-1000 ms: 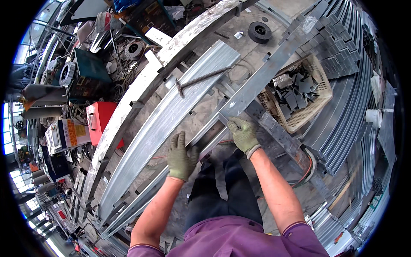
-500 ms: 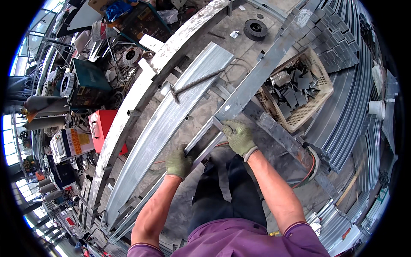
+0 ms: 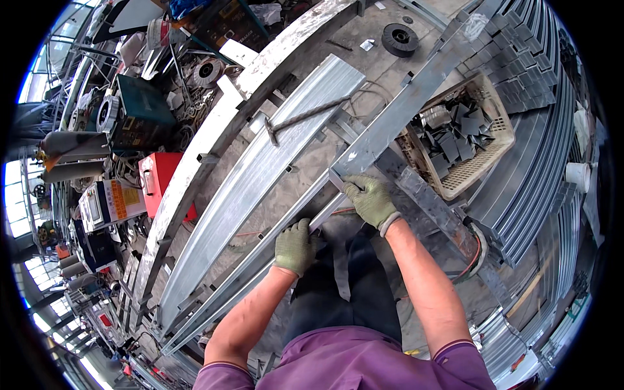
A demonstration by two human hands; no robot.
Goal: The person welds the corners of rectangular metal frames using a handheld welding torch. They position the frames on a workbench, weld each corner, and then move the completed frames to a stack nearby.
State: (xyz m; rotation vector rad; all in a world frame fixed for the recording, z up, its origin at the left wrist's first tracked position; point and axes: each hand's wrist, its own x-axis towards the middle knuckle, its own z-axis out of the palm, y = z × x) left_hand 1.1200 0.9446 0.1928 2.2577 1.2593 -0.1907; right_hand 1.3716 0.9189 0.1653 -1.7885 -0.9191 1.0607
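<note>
My left hand [image 3: 296,247], in a green work glove, is closed over the near edge of a long grey metal channel [image 3: 250,257], which runs down to the lower left. Farther up and to the right, my gloved right hand [image 3: 372,203] has its fingers bent around the channel's upper end. That end meets the lower corner of a wide flat steel beam [image 3: 385,129] slanting to the upper right. My fingertips are partly hidden behind the metal. Beyond the channel lies a broad galvanized profile [image 3: 260,172] with a T-shaped twisted steel rod [image 3: 305,118] on it.
At the right stands a cream plastic crate [image 3: 502,140] of cut metal plates, near stacked steel profiles [image 3: 543,162]. A black ring-shaped spool [image 3: 400,40] lies on the floor. At the left are a whitish curved beam [image 3: 214,133], a red box [image 3: 156,181] and a dark green machine [image 3: 140,110].
My left hand has moved right along the channel, closer to my right hand. The channel sits closer against the flat beam's corner. My right hand stays by that corner, and the whole view has shifted slightly.
</note>
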